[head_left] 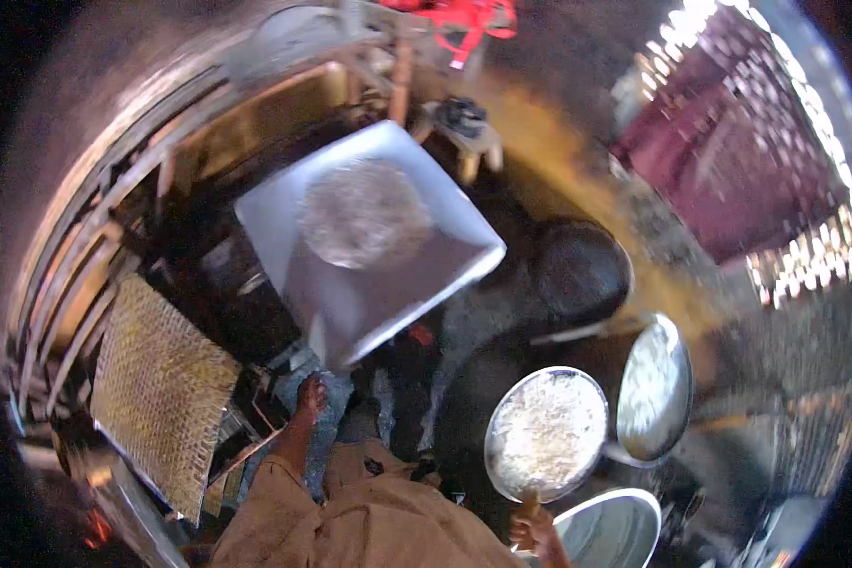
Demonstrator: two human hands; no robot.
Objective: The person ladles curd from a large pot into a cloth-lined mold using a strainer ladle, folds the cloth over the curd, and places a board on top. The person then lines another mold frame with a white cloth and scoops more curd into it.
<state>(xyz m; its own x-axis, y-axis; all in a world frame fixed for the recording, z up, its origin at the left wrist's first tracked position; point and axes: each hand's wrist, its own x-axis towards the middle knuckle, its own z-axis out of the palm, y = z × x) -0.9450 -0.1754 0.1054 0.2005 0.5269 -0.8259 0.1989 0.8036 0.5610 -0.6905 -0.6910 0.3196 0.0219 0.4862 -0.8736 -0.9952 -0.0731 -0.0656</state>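
Observation:
At the lower right my right hand (pixel 535 530) is closed round the short handle of a round pan (pixel 547 431) filled with a pale, flaky material. My left hand (pixel 311 393) hangs low near the middle, by a grey surface; its fingers are blurred, and I cannot make out whether it holds anything. Beyond it a large square white tray (pixel 407 303) bears a round heap of pale brownish material (pixel 364 213). Just right of the pan is an oval metal dish (pixel 653 393) with whitish contents, and beneath the pan lies a wide metal basin (pixel 615 535).
A woven seat or mat (pixel 161 388) on a frame is at the left. A dark round pot (pixel 582 270) lies right of the tray. Wooden racks (pixel 114 227) line the left side, a small stool-like object (pixel 466 128) stands behind, and a maroon cloth (pixel 729 142) hangs upper right.

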